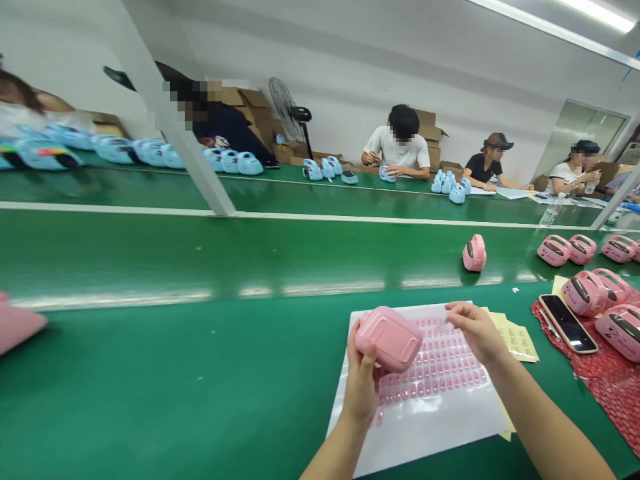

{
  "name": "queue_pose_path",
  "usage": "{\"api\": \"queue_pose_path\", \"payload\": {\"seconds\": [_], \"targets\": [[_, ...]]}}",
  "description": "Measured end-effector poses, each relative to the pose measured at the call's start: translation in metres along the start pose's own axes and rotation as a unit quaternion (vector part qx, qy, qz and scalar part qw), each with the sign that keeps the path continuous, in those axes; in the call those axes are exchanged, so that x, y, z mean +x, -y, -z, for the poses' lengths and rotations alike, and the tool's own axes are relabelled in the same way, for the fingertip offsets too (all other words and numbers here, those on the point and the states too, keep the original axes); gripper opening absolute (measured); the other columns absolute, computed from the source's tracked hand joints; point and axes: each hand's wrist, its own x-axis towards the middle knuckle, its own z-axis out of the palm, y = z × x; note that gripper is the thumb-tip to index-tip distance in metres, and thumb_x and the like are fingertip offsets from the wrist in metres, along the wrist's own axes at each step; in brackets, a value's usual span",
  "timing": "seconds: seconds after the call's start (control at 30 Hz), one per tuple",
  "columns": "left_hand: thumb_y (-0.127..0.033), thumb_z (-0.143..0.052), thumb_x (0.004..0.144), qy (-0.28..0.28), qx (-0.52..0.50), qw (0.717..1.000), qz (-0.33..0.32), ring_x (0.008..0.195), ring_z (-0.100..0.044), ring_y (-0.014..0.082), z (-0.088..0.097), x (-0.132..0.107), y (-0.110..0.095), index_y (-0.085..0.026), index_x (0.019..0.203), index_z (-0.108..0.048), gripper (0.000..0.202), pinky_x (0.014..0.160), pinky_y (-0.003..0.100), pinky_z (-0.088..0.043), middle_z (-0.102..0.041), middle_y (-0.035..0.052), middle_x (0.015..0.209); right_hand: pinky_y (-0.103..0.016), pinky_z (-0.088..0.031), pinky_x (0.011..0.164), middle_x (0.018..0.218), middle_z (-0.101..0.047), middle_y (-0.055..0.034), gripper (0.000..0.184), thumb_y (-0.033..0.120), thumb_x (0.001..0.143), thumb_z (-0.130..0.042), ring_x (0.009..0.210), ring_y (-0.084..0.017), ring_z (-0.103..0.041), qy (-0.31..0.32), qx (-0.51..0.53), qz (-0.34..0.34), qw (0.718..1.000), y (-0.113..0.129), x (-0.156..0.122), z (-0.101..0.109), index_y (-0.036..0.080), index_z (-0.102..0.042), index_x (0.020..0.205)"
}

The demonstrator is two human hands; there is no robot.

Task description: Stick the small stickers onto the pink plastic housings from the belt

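My left hand grips a pink plastic case with rounded corners, tilted so a flat side with a recessed panel faces me. It hangs over a white sheet carrying rows of small pink oval stickers. Above the sheet's upper right part, my right hand has thumb and forefinger pinched together. Something tiny and pale shows at those fingertips, too small to make out. Yellow label sheets lie beside and partly under the white sheet.
A phone and several pink handled devices rest on red bubble wrap at right. Another pink device stands on the green strip ahead. Across the bench, people work by blue devices. A white post rises at left.
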Motion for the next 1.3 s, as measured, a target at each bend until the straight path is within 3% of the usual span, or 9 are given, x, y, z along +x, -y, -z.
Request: {"api": "queue_pose_path", "payload": {"seconds": [0.1, 0.2, 0.5, 0.67, 1.03, 1.17, 1.3], "targets": [[-0.058, -0.071, 0.052, -0.008, 0.000, 1.000, -0.010, 0.095, -0.058, 0.0273, -0.003, -0.003, 0.000, -0.033, 0.123, -0.042, 0.080, 0.058, 0.029, -0.053, -0.053, 0.0075, 0.118, -0.033, -0.037, 0.078, 0.088, -0.058, -0.0055, 0.024, 0.039, 0.052, -0.073, 0.096, -0.024, -0.050, 0.046, 0.025, -0.009, 0.999, 0.005, -0.003, -0.046, 0.019, -0.060, 0.057], [-0.057, -0.069, 0.058, -0.003, -0.004, 1.000, -0.012, 0.095, -0.058, 0.0277, -0.002, -0.004, 0.003, -0.031, 0.125, -0.040, 0.078, 0.060, 0.031, -0.053, -0.052, 0.0094, 0.119, -0.033, -0.035, 0.079, 0.083, -0.056, -0.0045, 0.024, 0.038, 0.050, -0.073, 0.095, -0.024, -0.049, 0.050, 0.022, -0.014, 0.998, 0.004, -0.004, -0.067, 0.019, -0.060, 0.055], [-0.059, -0.066, 0.059, -0.015, -0.019, 1.000, -0.008, 0.091, -0.060, 0.0262, 0.002, -0.003, 0.013, -0.031, 0.130, -0.033, 0.083, 0.059, 0.031, -0.053, -0.050, 0.0113, 0.124, -0.031, -0.035, 0.075, 0.085, -0.050, -0.0044, 0.017, 0.034, 0.049, -0.070, 0.091, -0.023, -0.048, 0.021, 0.015, -0.027, 0.999, 0.010, -0.010, -0.070, 0.019, -0.062, 0.052], [-0.060, -0.066, 0.059, -0.034, -0.034, 0.999, -0.008, 0.089, -0.060, 0.0247, 0.001, -0.004, 0.016, -0.032, 0.130, -0.032, 0.084, 0.059, 0.031, -0.053, -0.049, 0.0113, 0.125, -0.031, -0.034, 0.078, 0.087, -0.050, -0.0045, 0.013, 0.031, 0.051, -0.069, 0.096, -0.023, -0.047, 0.002, 0.011, -0.012, 1.000, 0.008, -0.011, -0.075, 0.019, -0.062, 0.052], [-0.060, -0.068, 0.055, -0.067, -0.053, 0.996, -0.010, 0.087, -0.061, 0.0258, -0.002, -0.006, 0.016, -0.031, 0.129, -0.036, 0.086, 0.059, 0.034, -0.054, -0.054, 0.0111, 0.120, -0.028, -0.041, 0.066, 0.088, -0.048, -0.0054, 0.008, 0.024, 0.057, -0.066, 0.095, -0.023, -0.049, 0.001, -0.020, 0.031, 0.999, -0.002, -0.010, -0.077, 0.019, -0.062, 0.054], [-0.059, -0.069, 0.055, -0.063, -0.060, 0.996, -0.012, 0.087, -0.062, 0.0262, -0.002, -0.005, 0.016, -0.030, 0.127, -0.038, 0.083, 0.058, 0.033, -0.054, -0.056, 0.0107, 0.117, -0.030, -0.044, 0.065, 0.089, -0.048, -0.0067, 0.007, 0.022, 0.062, -0.063, 0.090, -0.022, -0.051, -0.003, -0.065, 0.085, 0.994, -0.008, -0.011, -0.079, 0.019, -0.060, 0.057], [-0.055, -0.069, 0.057, -0.066, -0.074, 0.995, -0.008, 0.082, -0.063, 0.0255, -0.002, -0.006, 0.016, -0.029, 0.123, -0.042, 0.076, 0.059, 0.034, -0.053, -0.063, 0.0083, 0.104, -0.036, -0.045, 0.073, 0.091, -0.049, -0.0081, 0.007, 0.019, 0.070, -0.058, 0.090, -0.022, -0.051, -0.029, -0.147, 0.236, 0.960, -0.014, -0.020, -0.083, 0.019, -0.059, 0.063]]}}
